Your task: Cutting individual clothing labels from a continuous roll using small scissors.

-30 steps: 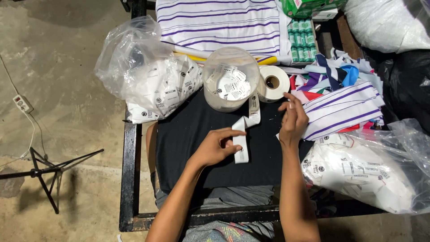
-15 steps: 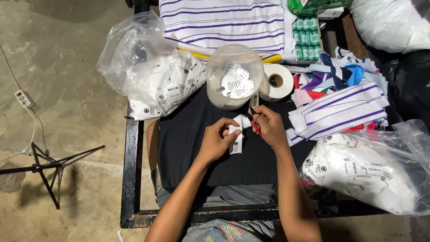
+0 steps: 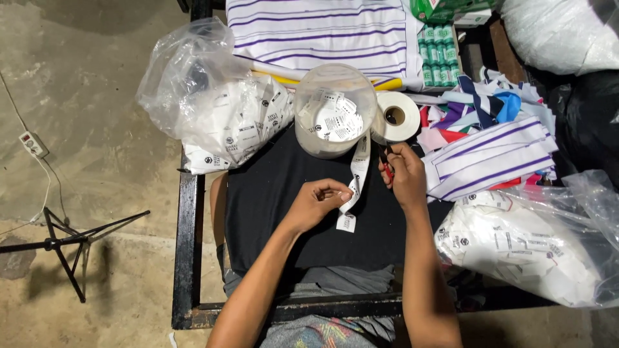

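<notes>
My left hand point(image 3: 317, 201) pinches a white printed label strip point(image 3: 356, 177) that runs up toward a white label roll point(image 3: 396, 116). My right hand point(image 3: 403, 173) is closed around small red-handled scissors point(image 3: 387, 169) right beside the strip's upper part. Both hands hover over a black cloth point(image 3: 284, 212) on a black metal frame table point(image 3: 187, 258). A clear plastic tub point(image 3: 334, 109) with cut labels inside stands just behind the hands.
A clear bag of labels point(image 3: 213, 109) lies at the left and another bag point(image 3: 535, 245) at the right. Striped white-and-purple fabric point(image 3: 322, 29), coloured fabric scraps point(image 3: 483, 116) and green thread spools point(image 3: 436, 55) sit at the back. A power strip point(image 3: 32, 143) and a tripod point(image 3: 71, 238) are on the concrete floor.
My right hand came down from the roll to the strip with the scissors. My left hand slid down and kept hold of the strip, which now hangs longer.
</notes>
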